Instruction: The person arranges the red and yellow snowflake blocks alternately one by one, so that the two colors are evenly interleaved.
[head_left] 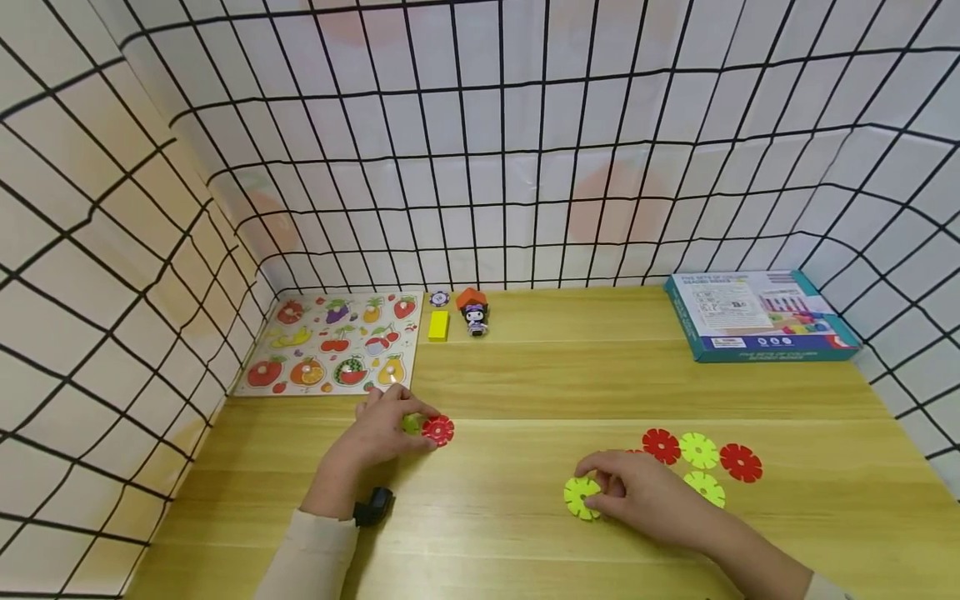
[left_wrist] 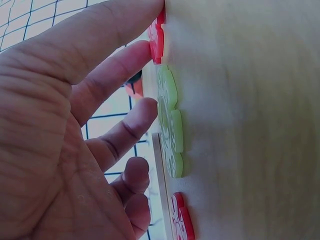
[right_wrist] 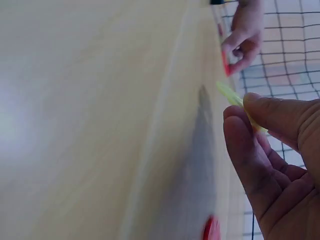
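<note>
The left hand pinches a red disc between thumb and index finger, with a green disc just beside it on the worktop. The right hand grips a lime disc (raised off the wood, as its wrist view shows), near other flower-shaped pieces.

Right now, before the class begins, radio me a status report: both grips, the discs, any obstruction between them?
Left grip on red disc. Right grip pinching yellow-green disc. No obstruction visible between those two.
</note>
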